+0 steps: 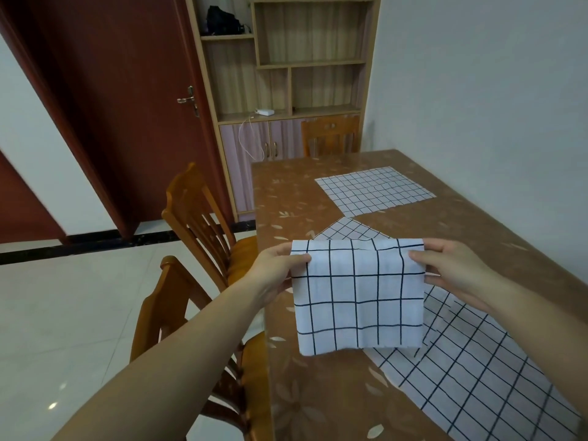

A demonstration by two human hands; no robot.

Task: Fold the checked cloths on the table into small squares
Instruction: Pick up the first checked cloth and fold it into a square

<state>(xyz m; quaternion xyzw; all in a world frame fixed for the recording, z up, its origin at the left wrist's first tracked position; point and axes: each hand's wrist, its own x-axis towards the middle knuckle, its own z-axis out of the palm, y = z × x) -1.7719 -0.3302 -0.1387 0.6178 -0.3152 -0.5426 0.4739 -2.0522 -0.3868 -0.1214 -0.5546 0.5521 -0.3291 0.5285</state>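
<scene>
1. Left hand (276, 271) and right hand (458, 272) each pinch a top corner of a folded checked cloth (358, 297), held above the worktop (318, 393)
2. Flat cloth (375, 190) lies farther back
3. Another cloth (477, 370) lies beneath

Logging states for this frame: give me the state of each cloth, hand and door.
held cloth: folded, lifted, hanging
left hand: pinches its upper left corner
right hand: pinches its upper right corner
near cloth: spread flat on table
far cloth: spread flat
door: open
cabinet doors: closed
</scene>
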